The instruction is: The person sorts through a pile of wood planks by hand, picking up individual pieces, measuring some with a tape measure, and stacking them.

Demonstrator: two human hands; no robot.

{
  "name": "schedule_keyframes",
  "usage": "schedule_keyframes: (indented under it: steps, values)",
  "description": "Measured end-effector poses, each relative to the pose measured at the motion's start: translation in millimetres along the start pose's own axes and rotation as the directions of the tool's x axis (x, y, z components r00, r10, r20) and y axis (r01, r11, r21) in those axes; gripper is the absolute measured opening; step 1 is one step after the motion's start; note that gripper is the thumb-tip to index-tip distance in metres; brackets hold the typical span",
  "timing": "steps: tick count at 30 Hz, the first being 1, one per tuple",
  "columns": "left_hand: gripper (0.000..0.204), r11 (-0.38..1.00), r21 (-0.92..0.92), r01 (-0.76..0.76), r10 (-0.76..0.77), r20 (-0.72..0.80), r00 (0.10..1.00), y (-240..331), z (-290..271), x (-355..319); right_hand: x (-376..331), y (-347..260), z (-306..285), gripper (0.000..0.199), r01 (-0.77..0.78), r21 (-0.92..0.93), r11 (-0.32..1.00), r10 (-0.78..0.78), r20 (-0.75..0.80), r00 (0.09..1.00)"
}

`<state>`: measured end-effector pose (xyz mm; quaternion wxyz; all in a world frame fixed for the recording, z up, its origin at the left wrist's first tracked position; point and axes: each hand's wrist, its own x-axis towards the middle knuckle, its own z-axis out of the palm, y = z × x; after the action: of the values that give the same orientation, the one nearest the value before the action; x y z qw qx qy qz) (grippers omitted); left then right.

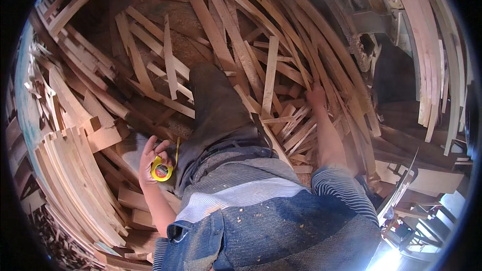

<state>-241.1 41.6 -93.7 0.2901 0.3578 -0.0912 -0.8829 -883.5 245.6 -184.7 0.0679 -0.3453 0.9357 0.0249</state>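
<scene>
My left hand [149, 159] is closed around a yellow tape measure [162, 172], beside my left thigh. A short length of its yellow blade sticks up out of the case. To the right, my right hand [316, 97] reaches down into a heap of loose lumber, its fingers closed at the lower end of a long thin wooden strip [300, 59]. Some of those fingers are hidden among the wood. Short wooden offcuts [297, 129] lie in a jumble just left of my right forearm.
A stack of pale boards [75, 180] stands at the left. Long planks [221, 15] slope across the far side over a sawdust-covered floor [150, 2]. More boards [424, 45] rise at the far right, near a metal-framed saw [401, 183]. Loose strips surround my legs.
</scene>
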Motion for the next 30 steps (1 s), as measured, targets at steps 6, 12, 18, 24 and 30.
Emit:
schedule_keyframes:
  steps: [6,12,18,24,30]
  values:
    - [0.062,0.994,-0.004,0.108,-0.108,-0.053,0.993,7.7,3.8,9.2,0.4,-7.7,18.4,0.047,0.239,-0.005,0.971,-0.237,-0.167,0.957]
    - [0.060,0.997,-0.030,0.077,-0.079,-0.086,0.993,5.7,0.6,-0.6,34.4,-68.2,40.2,0.044,-0.048,0.120,0.992,0.018,0.243,0.970]
    - [0.060,0.991,-0.054,0.126,-0.125,0.015,0.992,12.6,2.9,23.2,30.5,-55.0,155.0,0.044,-0.432,0.374,0.821,0.160,0.575,0.802]
    - [0.061,0.998,-0.060,0.036,-0.039,-0.042,0.998,-0.9,-2.6,-3.1,54.7,-183.3,29.6,0.042,-0.063,0.739,0.671,-0.186,0.249,0.950]
    - [0.070,0.995,-0.097,0.008,-0.011,-0.034,0.999,1.0,-7.0,-12.9,140.1,-325.5,-122.3,0.049,0.280,0.867,0.413,-0.545,-0.011,0.839]
